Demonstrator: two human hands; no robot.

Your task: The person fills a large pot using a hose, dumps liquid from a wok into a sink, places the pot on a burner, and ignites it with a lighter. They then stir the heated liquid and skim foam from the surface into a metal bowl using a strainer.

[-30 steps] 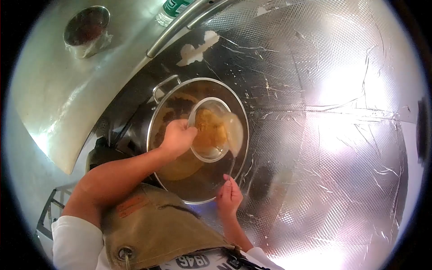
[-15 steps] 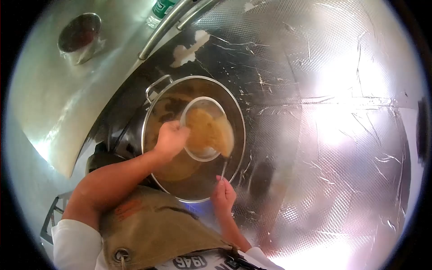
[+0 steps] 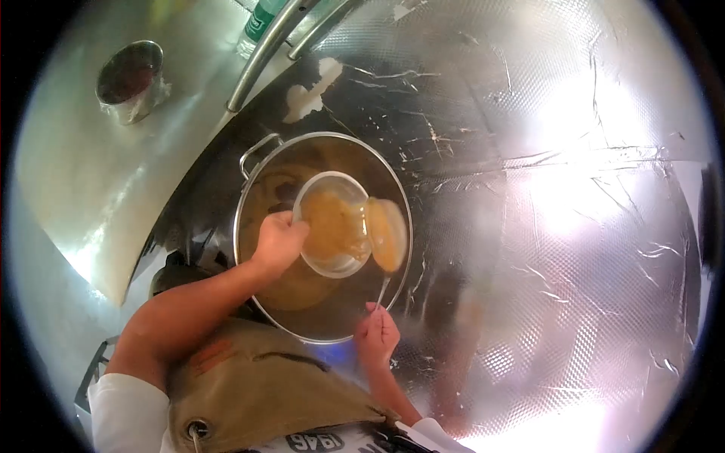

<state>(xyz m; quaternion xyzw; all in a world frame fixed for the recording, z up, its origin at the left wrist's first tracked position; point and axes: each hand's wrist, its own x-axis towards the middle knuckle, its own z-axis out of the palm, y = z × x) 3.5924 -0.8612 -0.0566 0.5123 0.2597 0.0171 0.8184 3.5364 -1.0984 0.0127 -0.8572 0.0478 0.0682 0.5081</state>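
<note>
My left hand (image 3: 279, 245) grips the near-left rim of a pale round bowl (image 3: 349, 263) that holds yellow-brown liquid. The bowl is above a large metal pot (image 3: 243, 198), which has brown liquid in it. In my right hand (image 3: 377, 334), closed near the pot's front-right rim, is the thin handle of a ladle (image 3: 388, 243). Yellow-brown liquid coats or fills the ladle's head, just right of the bowl and over the pot. Motion blurs the ladle, so I cannot tell how full it is.
Crinkled silver foil (image 3: 529, 249) covers the surface to the right of the pot. At upper left stand a metal container (image 3: 130, 83) with plastic wrap around it and a green-labelled bottle (image 3: 258, 29). A curved metal pipe (image 3: 264, 57) runs beside the bottle.
The ladle has moved from over the bowl's right edge to beside it, further right. My left hand and the bowl have shifted slightly left and down in the view.
</note>
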